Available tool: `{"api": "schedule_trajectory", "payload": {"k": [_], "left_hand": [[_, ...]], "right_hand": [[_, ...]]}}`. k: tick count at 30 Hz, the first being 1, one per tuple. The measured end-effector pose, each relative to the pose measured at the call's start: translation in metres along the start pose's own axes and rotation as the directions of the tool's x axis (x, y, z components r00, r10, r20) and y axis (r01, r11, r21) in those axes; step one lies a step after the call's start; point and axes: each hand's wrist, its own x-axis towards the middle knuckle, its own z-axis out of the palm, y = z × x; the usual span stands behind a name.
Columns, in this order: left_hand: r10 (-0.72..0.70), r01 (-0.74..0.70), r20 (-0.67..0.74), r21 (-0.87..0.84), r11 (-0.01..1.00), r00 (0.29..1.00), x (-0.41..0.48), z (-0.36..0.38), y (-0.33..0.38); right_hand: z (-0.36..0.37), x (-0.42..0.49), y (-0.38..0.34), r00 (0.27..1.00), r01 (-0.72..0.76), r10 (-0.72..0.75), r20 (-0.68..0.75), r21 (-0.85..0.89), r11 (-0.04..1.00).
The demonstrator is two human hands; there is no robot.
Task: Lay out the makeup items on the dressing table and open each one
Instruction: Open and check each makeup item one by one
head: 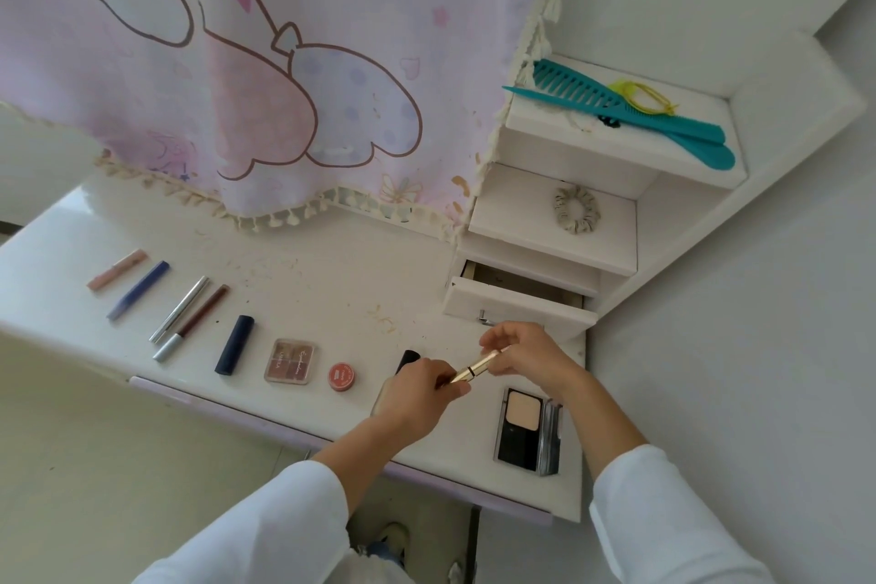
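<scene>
Laid in a row along the table (308, 280), starting at the left: pink tube (116, 269), blue pencil (138, 289), silver pen (180, 309), brown liner (189, 322), navy lipstick (234, 345), eyeshadow palette (290, 361), red pot (342, 377), apparently not yet opened. Further right, just above the table's front: gold tube (479, 365), pinched at its lower end by the left hand (419, 389) and at its upper end by the right hand (526, 353). Beneath, powder compact (526, 429), lid already up. Judged as opening the gold tube; next, a straight pull or twist apart, then setting both pieces down.

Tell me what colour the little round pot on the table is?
The little round pot is red, seen best in the head view.
</scene>
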Motion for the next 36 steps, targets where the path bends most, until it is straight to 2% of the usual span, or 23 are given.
{"api": "schedule_trajectory", "payload": {"k": [3,5,9,12,14,16,20,22,25,27,33,36], "left_hand": [[0.001,-0.001,0.001,0.002,1.000,1.000,0.001,0.002,0.001],[0.001,-0.001,0.012,0.007,1.000,1.000,0.001,0.003,0.002],[-0.017,0.017,0.011,0.012,1.000,1.000,0.002,0.002,0.004],[-0.035,0.035,0.012,0.022,0.999,0.999,0.001,0.001,0.006],[-0.044,0.043,0.016,0.020,0.999,0.999,0.000,0.001,0.007],[-0.048,0.047,0.031,0.025,0.999,0.998,0.000,0.001,0.007],[-0.069,0.068,0.033,0.023,0.997,0.997,0.001,0.001,0.007],[-0.071,0.071,0.033,0.023,0.997,0.997,0.001,0.000,0.007],[-0.069,0.069,0.034,0.020,0.997,0.997,0.000,0.001,0.007],[-0.072,0.071,0.040,0.023,0.997,0.997,-0.001,0.001,0.007],[-0.085,0.084,0.042,0.021,0.996,0.996,-0.002,0.000,0.006],[-0.102,0.101,0.032,0.019,0.995,0.994,-0.002,0.001,0.005]], "right_hand": [[0.006,0.000,0.002,0.993,-0.079,0.067,-0.099,-0.122,0.989],[0.006,0.000,0.003,0.984,-0.064,0.030,-0.173,-0.198,0.978],[-0.002,0.002,0.005,0.998,0.021,-0.023,-0.064,-0.024,0.999],[-0.002,0.003,0.006,0.998,-0.031,0.034,-0.045,0.053,0.998],[0.000,0.003,0.005,0.990,-0.085,0.076,-0.121,-0.072,0.994],[-0.002,0.003,0.006,0.988,-0.066,0.042,-0.150,-0.157,0.985],[-0.008,0.003,0.008,0.997,-0.002,0.005,-0.073,0.044,0.999],[-0.008,0.004,0.009,0.999,-0.016,0.022,-0.045,0.117,0.993],[-0.003,0.004,0.010,0.989,-0.098,0.096,-0.113,-0.012,0.995],[-0.003,0.005,0.012,0.984,-0.090,0.081,-0.157,-0.049,0.995],[-0.004,0.005,0.014,0.984,-0.057,0.096,-0.149,0.247,0.967],[0.001,0.003,0.015,0.976,-0.143,0.167,-0.140,0.169,0.975]]}}
